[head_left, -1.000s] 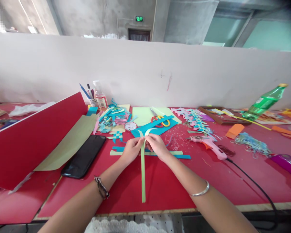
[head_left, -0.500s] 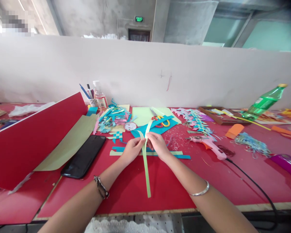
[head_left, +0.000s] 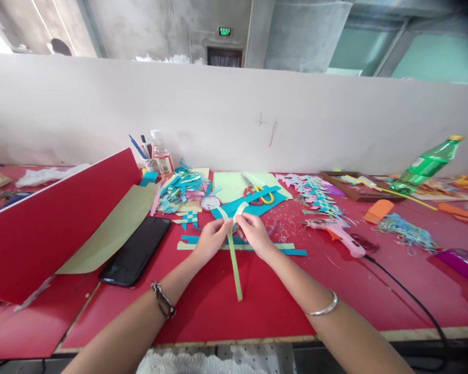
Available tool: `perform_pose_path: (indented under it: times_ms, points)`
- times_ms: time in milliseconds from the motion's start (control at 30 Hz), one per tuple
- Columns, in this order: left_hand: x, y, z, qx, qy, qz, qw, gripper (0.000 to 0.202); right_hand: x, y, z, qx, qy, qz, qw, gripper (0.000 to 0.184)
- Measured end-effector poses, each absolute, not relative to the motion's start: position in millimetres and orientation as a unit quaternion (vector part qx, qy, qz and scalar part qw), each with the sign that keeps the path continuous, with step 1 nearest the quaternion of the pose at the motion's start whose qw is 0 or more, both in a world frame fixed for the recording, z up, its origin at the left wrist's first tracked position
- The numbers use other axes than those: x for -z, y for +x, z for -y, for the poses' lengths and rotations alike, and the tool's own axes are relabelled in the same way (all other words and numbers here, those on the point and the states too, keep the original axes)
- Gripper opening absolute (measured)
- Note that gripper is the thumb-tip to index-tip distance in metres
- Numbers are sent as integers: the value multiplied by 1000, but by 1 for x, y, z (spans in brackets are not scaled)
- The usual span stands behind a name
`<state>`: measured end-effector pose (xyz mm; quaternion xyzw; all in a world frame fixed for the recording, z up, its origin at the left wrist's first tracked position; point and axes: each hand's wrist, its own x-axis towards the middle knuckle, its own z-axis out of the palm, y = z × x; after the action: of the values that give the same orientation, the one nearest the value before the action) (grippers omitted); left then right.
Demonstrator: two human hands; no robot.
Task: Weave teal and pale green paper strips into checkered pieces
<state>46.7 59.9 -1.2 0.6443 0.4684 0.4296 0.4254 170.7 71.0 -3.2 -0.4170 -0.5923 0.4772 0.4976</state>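
Both my hands meet over the middle of the red table (head_left: 281, 306) and pinch one light green paper strip (head_left: 235, 270). My left hand (head_left: 211, 240) grips it from the left, my right hand (head_left: 252, 234) from the right, fingers closed. The strip is folded at the top between my fingertips, and its long end hangs down towards me. Under my hands lie flat blue and green strips (head_left: 292, 248). Just beyond them is a blue paper sheet (head_left: 253, 205) with scissors (head_left: 259, 195) on it.
A black phone (head_left: 134, 251) lies left of my hands beside a tan sheet and a red board (head_left: 54, 223). A pink glue gun (head_left: 333, 231) with its black cord lies to the right. Paper scraps, a pen cup, a small bottle and a green bottle (head_left: 427, 163) stand farther back.
The strip's hanging end has swung slightly right and shortened as my fingers fold its upper part over. My hands stay in nearly the same spot.
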Motion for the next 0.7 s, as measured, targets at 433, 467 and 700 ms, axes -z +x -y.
perform_pose_path:
  times_ms: [433, 467, 700]
  points:
    - [5, 45, -63, -458, 659, -482, 350, 41, 5, 170, -70, -490, -415, 624, 445, 30]
    - [6, 45, -63, -466, 650, -493, 343, 41, 5, 170, -70, -485, -418, 621, 451, 29]
    - [-1, 47, -59, -421, 687, -428, 409, 40, 2, 172, -72, -476, -426, 586, 497, 31]
